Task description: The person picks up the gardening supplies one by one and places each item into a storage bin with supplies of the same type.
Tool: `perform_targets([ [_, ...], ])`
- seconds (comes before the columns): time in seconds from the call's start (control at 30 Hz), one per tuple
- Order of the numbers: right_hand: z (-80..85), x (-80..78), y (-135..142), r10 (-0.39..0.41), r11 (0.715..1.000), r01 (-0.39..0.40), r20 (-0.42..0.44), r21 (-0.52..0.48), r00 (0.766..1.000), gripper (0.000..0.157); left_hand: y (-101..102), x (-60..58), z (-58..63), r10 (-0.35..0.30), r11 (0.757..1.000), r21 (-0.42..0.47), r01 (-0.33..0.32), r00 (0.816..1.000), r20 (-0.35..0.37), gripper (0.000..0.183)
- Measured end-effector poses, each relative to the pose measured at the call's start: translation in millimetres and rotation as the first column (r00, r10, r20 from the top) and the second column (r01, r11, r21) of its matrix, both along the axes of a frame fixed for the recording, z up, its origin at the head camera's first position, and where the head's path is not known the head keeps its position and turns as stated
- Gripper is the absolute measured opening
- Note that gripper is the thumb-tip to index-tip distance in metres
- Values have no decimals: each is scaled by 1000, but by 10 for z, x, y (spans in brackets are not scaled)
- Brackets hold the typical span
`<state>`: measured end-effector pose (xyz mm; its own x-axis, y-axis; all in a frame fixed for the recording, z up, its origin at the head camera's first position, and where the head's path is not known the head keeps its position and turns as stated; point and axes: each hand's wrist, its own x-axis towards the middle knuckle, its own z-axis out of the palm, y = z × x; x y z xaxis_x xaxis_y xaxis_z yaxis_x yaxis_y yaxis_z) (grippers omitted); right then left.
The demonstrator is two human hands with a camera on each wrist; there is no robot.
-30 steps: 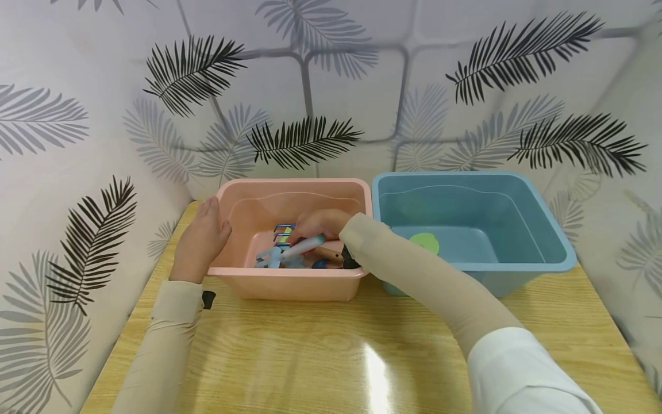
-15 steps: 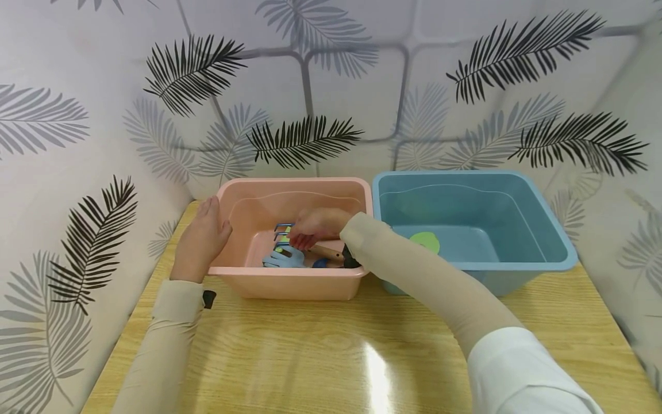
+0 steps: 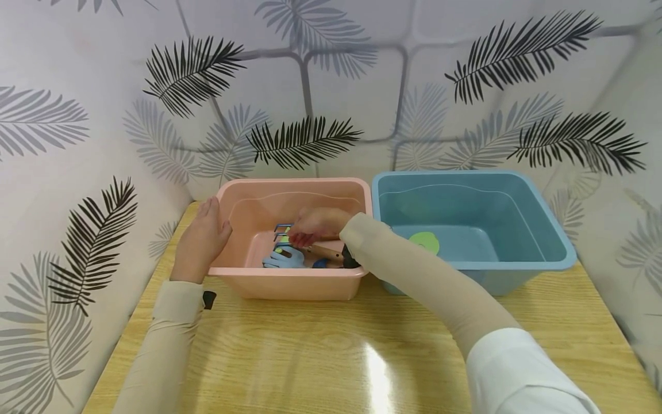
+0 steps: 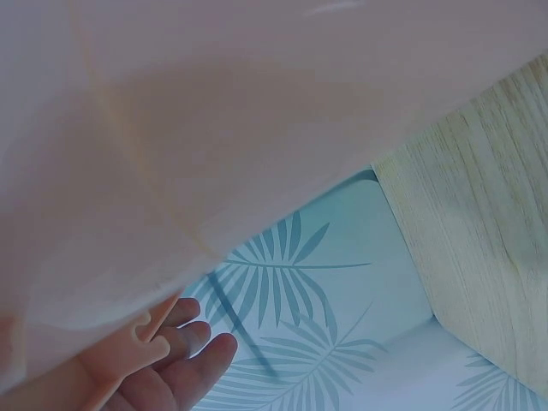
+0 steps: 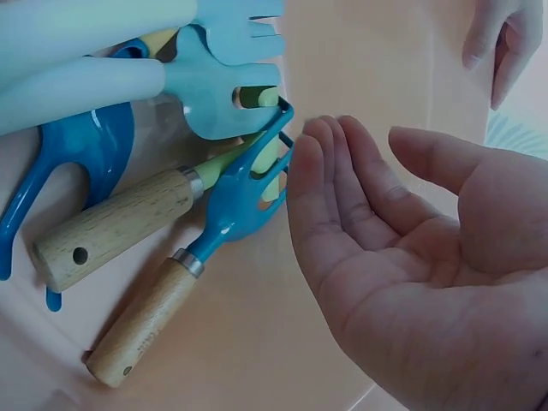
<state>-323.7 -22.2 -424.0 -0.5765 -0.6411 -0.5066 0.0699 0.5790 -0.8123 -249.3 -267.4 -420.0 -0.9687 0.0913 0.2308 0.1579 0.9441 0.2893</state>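
Note:
My right hand hovers inside the pink basin. In the right wrist view its fingers bend loosely, palm showing, holding nothing. Beside the fingertips lies a blue hand rake with a wooden handle. Partly over it are two light-blue garden tools with pale handles; one has prongs. A green-necked tool with a wooden handle and a darker blue tool lie among them, partly covered. My left hand rests at the basin's left rim, fingers stretched along the outside, thumb towards the inside.
A blue basin stands close against the pink one on the right, with a flat light-green round thing in it. Both are on a wooden table, in front of a leaf-patterned backdrop.
My right hand has let go of a light-blue tool with a pale handle, which now lies with the others in the pink basin. The left hand has stayed at the rim.

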Motion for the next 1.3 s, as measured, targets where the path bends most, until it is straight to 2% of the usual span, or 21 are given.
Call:
perform_targets([
  [0.1, 38, 2, 16, 3, 1000, -4, -77, -18, 997, 30, 1, -11, 0, -7, 1000, 5, 7, 1000, -6, 60],
  [0.23, 95, 8, 32, -41, 996, 27, -164, -88, 986, 25, -4, -16, -7, -12, 1000, 8, 12, 1000, -6, 60],
  [0.4, 204, 19, 119, -113, 972, 74, -163, -224, 980, 22, 5, -19, -26, -17, 1000, 6, 18, 1000, -9, 60],
  [0.5, 380, 30, 221, -101, 973, 56, -192, -223, 976, 22, 15, -18, -30, -22, 1000, 2, 22, 999, -27, 59],
  [0.6, 599, 24, 335, -65, 987, 20, -275, -162, 959, 24, 12, -18, -28, -20, 1000, 0, 20, 999, -35, 58],
  [0.7, 789, 3, 477, -66, 989, 19, -315, -147, 947, 26, 3, -17, -27, -19, 1000, 4, 19, 999, -34, 58],
  [0.8, 926, -14, 705, -91, 989, 41, -362, -143, 928, 26, -2, -20, -32, -17, 1000, 4, 17, 999, -28, 59],
  [0.97, 1086, 3, 1232, -161, 986, 128, -438, -103, 885, 28, 10, -28, -21, -24, 1000, 19, 24, 1000, -15, 60],
  [1.1, 1172, 75, 1707, -176, 982, 188, -517, -29, 837, 32, 6, -19, -10, -26, 999, 18, 26, 1000, -11, 60],
  [1.3, 1239, 225, 2404, -185, 957, 282, -594, 73, 783, 42, 5, -15, -6, -25, 1000, 7, 24, 1000, 11, 62],
])
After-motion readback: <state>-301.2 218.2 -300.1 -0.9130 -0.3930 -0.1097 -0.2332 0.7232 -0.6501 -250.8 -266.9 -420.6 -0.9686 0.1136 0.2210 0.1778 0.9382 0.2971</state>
